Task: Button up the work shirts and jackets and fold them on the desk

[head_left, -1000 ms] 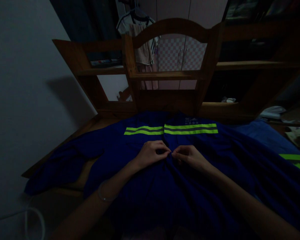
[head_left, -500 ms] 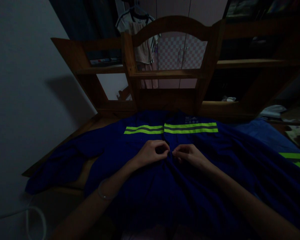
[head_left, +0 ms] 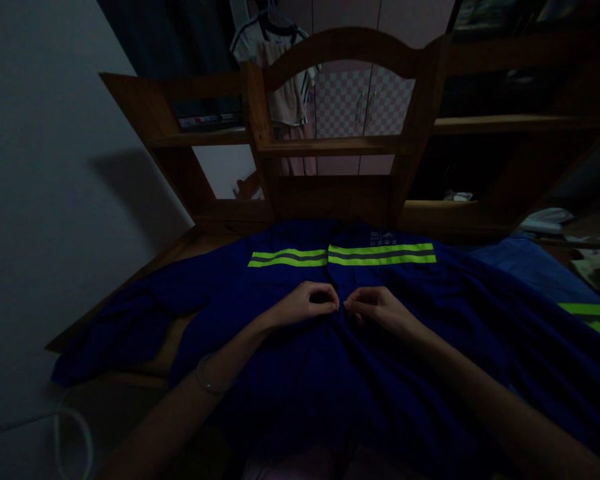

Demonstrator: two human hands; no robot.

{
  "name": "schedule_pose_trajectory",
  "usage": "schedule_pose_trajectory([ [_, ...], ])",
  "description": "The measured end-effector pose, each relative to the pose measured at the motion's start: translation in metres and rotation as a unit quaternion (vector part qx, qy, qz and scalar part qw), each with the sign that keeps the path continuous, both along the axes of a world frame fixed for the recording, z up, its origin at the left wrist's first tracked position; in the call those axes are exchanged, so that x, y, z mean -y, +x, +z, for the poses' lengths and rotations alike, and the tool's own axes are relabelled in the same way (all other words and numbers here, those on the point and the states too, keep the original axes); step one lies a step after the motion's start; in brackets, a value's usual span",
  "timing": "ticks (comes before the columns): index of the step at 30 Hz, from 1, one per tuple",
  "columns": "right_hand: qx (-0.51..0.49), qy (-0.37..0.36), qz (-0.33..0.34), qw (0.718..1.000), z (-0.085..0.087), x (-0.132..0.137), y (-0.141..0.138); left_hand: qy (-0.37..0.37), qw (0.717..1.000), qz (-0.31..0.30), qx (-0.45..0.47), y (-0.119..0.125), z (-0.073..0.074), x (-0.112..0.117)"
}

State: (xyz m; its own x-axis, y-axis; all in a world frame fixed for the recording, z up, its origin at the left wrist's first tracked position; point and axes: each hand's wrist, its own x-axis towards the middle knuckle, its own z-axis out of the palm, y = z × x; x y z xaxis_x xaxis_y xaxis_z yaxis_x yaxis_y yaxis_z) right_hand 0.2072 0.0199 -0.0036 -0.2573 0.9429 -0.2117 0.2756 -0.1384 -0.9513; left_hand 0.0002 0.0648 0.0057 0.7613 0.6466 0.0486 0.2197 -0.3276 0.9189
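Note:
A dark blue work jacket (head_left: 280, 373) lies spread out in front of me, with yellow-green reflective bands across its chest and pale printing at the upper right. Both hands meet at its front opening, just below the bands. My left hand (head_left: 310, 300) pinches the jacket's front edge between thumb and forefinger. Close beside it, my right hand (head_left: 375, 305) pinches the other side of the opening, its fingers curled. The cloth gathers into folds beneath my fingertips. Whether a button or other fastener sits between them is too dark to make out.
Behind the jacket stands a wooden shelf unit (head_left: 330, 147) with an arched top. Clothes (head_left: 287, 80) hang beyond it, before a checked cupboard (head_left: 343, 100). Another blue garment (head_left: 540, 267) lies at the right. A white wall (head_left: 55, 200) and a pale cable (head_left: 87, 433) are at left.
Almost nothing differs. My hands keep their pinch at the same spot on the jacket front, and the view has shifted very slightly.

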Motion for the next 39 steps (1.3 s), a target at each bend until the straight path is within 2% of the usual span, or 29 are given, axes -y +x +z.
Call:
schedule_pose_trajectory([
  [7, -0.026, 0.023, 0.026, 0.999, -0.003, -0.002, 0.002, -0.033, 0.999, -0.013, 0.024, -0.002, 0.0, -0.002],
  [20, -0.023, 0.029, 0.026, 0.999, -0.004, -0.001, 0.003, -0.076, 0.996, -0.009, 0.039, -0.002, 0.003, -0.002],
  [25, -0.011, 0.051, 0.022, 0.998, -0.008, -0.004, 0.004, -0.08, 0.991, 0.042, 0.099, 0.0, 0.001, -0.006],
  [28, 0.003, 0.078, 0.03, 0.996, -0.014, -0.01, 0.008, -0.076, 0.984, 0.081, 0.136, 0.002, -0.007, -0.012],
  [30, 0.018, 0.094, 0.046, 0.994, -0.019, -0.015, 0.01, -0.074, 0.986, 0.087, 0.125, 0.005, -0.015, -0.015],
  [34, 0.043, 0.115, 0.071, 0.99, -0.023, -0.018, 0.008, -0.004, 0.992, 0.102, 0.072, 0.012, -0.027, -0.014],
  [37, 0.076, 0.153, 0.059, 0.984, -0.016, -0.009, 0.005, 0.075, 0.99, 0.119, 0.014, 0.009, -0.024, -0.008],
  [39, 0.132, 0.216, 0.044, 0.966, -0.008, 0.001, 0.012, 0.143, 0.981, 0.124, -0.031, -0.004, -0.019, -0.005],
])
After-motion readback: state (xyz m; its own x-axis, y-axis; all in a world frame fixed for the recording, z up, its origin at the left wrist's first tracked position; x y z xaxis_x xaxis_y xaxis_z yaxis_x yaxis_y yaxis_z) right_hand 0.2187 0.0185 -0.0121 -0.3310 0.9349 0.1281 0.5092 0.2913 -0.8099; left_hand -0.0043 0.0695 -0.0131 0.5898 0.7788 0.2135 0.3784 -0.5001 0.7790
